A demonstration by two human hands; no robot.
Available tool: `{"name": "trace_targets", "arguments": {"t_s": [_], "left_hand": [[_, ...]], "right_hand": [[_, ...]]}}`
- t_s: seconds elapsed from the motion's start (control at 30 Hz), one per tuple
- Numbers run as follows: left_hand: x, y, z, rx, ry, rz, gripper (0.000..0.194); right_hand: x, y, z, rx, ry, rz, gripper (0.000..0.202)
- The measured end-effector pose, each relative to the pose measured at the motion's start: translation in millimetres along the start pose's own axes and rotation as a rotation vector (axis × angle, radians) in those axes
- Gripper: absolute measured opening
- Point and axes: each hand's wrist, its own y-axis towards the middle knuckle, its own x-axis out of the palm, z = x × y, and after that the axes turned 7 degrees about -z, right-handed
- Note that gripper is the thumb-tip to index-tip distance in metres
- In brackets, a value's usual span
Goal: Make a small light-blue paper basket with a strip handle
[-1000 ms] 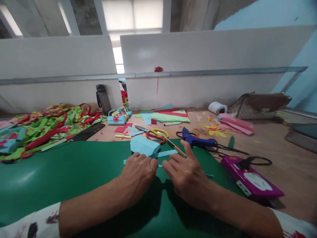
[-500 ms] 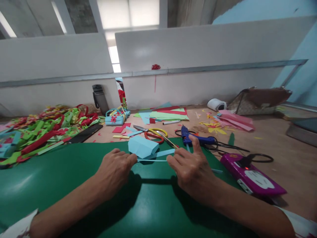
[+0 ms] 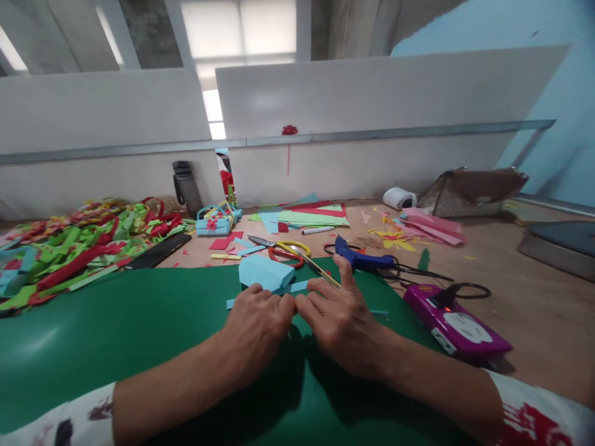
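My left hand [image 3: 260, 319] and my right hand [image 3: 337, 316] meet above the green mat [image 3: 153, 328], their fingertips pressed close together. Both pinch a narrow light blue paper strip [image 3: 230, 304]; one end sticks out left of my left hand, and the part between my fingers is mostly hidden. My right index finger points up, with the other fingers curled. Just behind my left hand lies a folded light blue paper piece [image 3: 264, 273]. Scissors with red and yellow handles [image 3: 290, 249] rest beyond it, and a blue glue gun [image 3: 362, 256] lies behind my right hand.
A purple power box [image 3: 458, 322] with cables sits at right. Colourful paper strips [image 3: 93, 241] are heaped at left, near a black phone [image 3: 159, 250] and a dark bottle [image 3: 188, 188]. Paper sheets [image 3: 313, 215], a white roll [image 3: 400, 198] and a handbag [image 3: 474, 191] stand farther back.
My left hand has moved right along the strip and now meets my right hand, which has shifted slightly left. The strip's span between them has closed up. The camera view has shifted a little.
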Motion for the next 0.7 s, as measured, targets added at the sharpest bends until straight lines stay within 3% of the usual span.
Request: {"name": "trace_targets", "arguments": {"t_s": [0.33,0.57,0.7], "left_hand": [[10.3,-19,-26,-0.044,-0.002,0.149,0.026],[12.0,-42,-47,-0.14,-0.009,0.094,0.036],[11.7,-53,-50,-0.219,0.028,-0.021,0.035]], "right_hand": [[3,-10,18,0.135,0.036,-0.013,0.038],[4,-11,26,0.216,0.118,-0.012,0.038],[3,-11,28,0.221,0.135,-0.047,0.034]]}}
